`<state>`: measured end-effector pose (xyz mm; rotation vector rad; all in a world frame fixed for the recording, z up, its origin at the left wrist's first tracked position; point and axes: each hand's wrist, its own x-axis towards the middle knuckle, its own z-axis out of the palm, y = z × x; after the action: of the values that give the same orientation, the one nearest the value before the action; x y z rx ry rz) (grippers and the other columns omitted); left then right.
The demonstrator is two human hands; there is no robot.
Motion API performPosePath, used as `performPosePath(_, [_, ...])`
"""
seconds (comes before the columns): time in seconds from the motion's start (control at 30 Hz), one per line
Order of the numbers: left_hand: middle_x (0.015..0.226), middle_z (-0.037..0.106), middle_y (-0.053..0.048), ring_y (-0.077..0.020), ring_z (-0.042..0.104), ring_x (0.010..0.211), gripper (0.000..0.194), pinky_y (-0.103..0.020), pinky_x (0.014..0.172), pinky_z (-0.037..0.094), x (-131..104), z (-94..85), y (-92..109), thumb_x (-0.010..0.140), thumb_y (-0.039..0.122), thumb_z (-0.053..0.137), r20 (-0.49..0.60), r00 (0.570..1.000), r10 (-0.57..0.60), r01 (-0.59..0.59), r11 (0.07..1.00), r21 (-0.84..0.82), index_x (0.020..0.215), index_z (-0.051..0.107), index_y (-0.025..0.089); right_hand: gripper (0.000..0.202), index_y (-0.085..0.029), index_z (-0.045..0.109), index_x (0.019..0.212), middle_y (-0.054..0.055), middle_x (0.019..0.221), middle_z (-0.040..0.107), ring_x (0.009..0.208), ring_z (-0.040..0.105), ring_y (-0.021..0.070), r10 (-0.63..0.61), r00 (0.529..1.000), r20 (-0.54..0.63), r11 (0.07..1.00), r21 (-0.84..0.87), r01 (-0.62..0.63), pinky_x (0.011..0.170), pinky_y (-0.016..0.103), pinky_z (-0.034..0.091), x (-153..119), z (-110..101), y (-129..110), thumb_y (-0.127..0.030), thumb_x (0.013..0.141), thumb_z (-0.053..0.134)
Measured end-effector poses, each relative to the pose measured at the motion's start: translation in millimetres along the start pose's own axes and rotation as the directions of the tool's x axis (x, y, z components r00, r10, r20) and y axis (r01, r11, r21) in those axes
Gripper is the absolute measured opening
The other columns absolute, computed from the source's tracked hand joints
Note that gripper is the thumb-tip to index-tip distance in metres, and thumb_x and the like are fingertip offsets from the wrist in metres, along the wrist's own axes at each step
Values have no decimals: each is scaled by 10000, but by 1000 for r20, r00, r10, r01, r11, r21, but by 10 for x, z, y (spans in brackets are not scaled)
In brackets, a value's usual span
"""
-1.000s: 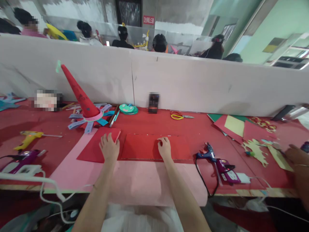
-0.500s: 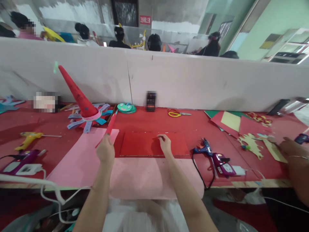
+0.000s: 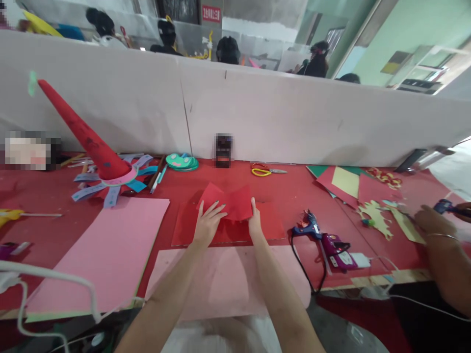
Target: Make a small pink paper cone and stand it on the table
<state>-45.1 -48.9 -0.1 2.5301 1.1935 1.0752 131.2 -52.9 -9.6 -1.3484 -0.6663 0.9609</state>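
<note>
A small folded red paper [image 3: 235,201] is held up between my two hands, its sides angled like an open booklet. My left hand [image 3: 209,223] lies on its left part with the fingers spread over it. At its right edge, my right hand [image 3: 255,218] pinches it, thumb side toward me. Beneath the hands a larger red sheet [image 3: 271,223] lies flat on the red table [image 3: 298,191]. A pink sheet [image 3: 228,284] lies between that sheet and my body, partly under my forearms.
A red cone hat [image 3: 88,137] and a pink sheet [image 3: 110,250] are at left. Scissors [image 3: 261,170] and a phone-like object [image 3: 223,151] lie beyond my hands. A blue glue gun [image 3: 311,228] is at right, near another person's hand [image 3: 434,220]. A white partition [image 3: 279,113] stands behind.
My left hand has moved right, from a red strip at the left to the paper. The folded red paper is now raised between both hands. The view has shifted, moving the hat left.
</note>
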Motion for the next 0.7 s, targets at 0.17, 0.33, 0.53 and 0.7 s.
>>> performPosePath(0.17, [1271,596,-26,-221,435,1291,339,-599,1113,135,23,-29,-4,875,107,408,-80,993,-91,95,994,58,949,691,279,317,-193,657,794,40,792,717,743,668,205,123,984,129,968,203,-147,645,314,540,63,-123,-38,-495,699,646])
performPosePath(0.33, [1380,495,-31,-232,320,1362,407,-589,1109,181,58,0,-32,822,33,409,-155,970,-189,191,982,-6,978,686,287,266,-197,638,826,38,819,704,700,653,170,63,986,152,966,237,-98,607,282,536,88,-124,28,-408,671,686])
performPosePath(0.53, [1522,229,-95,-199,204,1406,494,-433,1127,261,56,-50,-24,825,63,373,-271,858,-436,361,888,-287,1292,447,208,287,-221,571,795,15,797,671,686,630,144,18,1000,13,971,239,-21,631,282,534,163,-104,125,-421,626,687])
performPosePath(0.7, [1500,257,-136,-235,242,1391,500,-426,1114,276,52,15,-5,884,311,457,-244,836,-492,347,817,-460,1357,336,206,312,-230,492,745,-31,694,602,662,613,125,-20,999,-49,969,247,31,664,287,526,202,-139,132,-461,632,669])
